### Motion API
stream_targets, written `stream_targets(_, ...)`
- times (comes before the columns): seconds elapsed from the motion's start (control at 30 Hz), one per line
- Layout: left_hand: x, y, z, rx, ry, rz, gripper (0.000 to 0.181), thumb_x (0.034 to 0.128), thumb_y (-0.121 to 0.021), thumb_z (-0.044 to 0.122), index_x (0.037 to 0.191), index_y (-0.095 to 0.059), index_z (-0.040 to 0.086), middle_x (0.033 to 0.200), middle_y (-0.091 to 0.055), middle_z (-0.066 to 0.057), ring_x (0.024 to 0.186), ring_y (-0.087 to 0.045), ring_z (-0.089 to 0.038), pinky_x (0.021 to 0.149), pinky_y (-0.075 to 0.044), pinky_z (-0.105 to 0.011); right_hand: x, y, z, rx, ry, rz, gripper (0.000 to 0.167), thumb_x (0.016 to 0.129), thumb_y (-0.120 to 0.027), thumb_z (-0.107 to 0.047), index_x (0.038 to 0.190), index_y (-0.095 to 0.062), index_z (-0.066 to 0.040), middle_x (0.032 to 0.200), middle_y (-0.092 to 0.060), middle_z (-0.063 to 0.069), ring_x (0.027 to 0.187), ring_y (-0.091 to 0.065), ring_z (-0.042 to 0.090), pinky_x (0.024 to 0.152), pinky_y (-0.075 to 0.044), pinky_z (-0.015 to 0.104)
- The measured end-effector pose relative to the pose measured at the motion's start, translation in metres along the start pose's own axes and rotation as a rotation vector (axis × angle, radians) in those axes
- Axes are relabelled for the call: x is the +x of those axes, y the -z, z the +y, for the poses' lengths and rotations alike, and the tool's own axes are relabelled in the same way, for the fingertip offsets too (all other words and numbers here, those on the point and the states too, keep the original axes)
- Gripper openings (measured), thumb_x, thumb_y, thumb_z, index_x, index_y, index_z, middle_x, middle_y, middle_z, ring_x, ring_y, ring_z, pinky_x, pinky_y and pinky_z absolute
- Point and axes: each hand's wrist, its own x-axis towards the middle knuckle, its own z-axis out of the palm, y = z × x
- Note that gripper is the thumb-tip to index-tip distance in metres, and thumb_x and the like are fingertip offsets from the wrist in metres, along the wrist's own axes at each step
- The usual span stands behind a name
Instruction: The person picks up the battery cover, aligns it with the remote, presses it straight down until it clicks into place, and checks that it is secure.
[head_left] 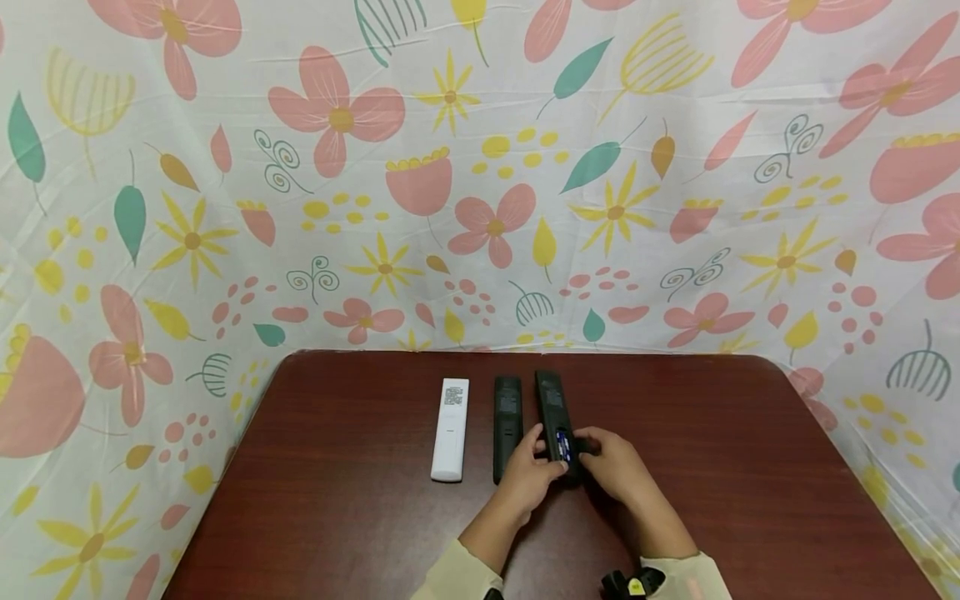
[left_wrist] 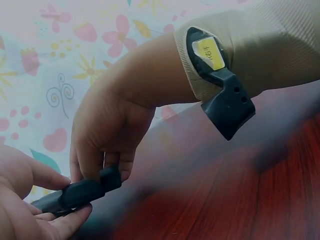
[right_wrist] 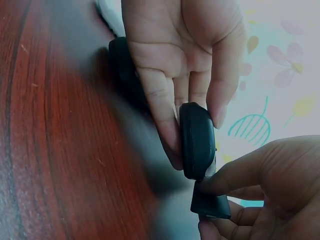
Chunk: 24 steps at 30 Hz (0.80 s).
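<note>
A black remote control lies back side up, its battery compartment uncovered and blue batteries showing inside. My left hand holds its near end between thumb and fingers. Just right of it, my right hand pinches a small black battery cover, seen best in the right wrist view. That cover sits beside the end of the remote control; whether the two touch is unclear. In the left wrist view, the remote control hides part of the right fingertips.
Left of the held one, a second black remote control lies on the dark red-brown table, partly behind my left hand. Farther left is a white remote control. A flower-printed cloth hangs along the table's back and sides.
</note>
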Motion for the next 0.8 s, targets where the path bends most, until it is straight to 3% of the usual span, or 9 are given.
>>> stream_targets(0.33,0.001,0.007,0.004,-0.113,-0.03,-0.027,0.083,0.0822,-0.069,-0.003,0.156,-0.031,-0.002,0.142,-0.049,-0.024,0.109,-0.065,-0.02,0.087,-0.057,-0.032,-0.004,0.001,-0.01,0.003,0.029,0.033,0.037,0.093,-0.065,-0.008,0.13,-0.066,-0.005,0.119,-0.069,0.02,0.103,-0.066,0.031,0.084,-0.054,0.05)
stream_targets(0.5,0.001,0.012,0.008,-0.124,-0.037,-0.024,0.082,0.0813,-0.069,-0.003,0.155,-0.033,-0.001,0.141,-0.051,-0.023,0.108,-0.066,-0.02,0.086,-0.057,-0.031,-0.004,0.001,-0.014,-0.001,0.04,0.053,0.037,0.093,-0.066,-0.009,0.13,-0.066,-0.006,0.117,-0.069,0.019,0.1,-0.065,0.029,0.085,-0.053,0.049)
stream_targets(0.8,0.0,0.02,0.014,-0.146,-0.046,0.015,0.082,0.0795,-0.066,-0.001,0.155,-0.035,0.004,0.136,-0.055,-0.018,0.1,-0.064,-0.016,0.081,-0.054,-0.029,-0.004,-0.001,-0.029,0.032,0.05,0.057,0.038,0.095,-0.065,-0.009,0.134,-0.064,-0.009,0.129,-0.064,0.022,0.116,-0.063,0.038,0.091,-0.053,0.055)
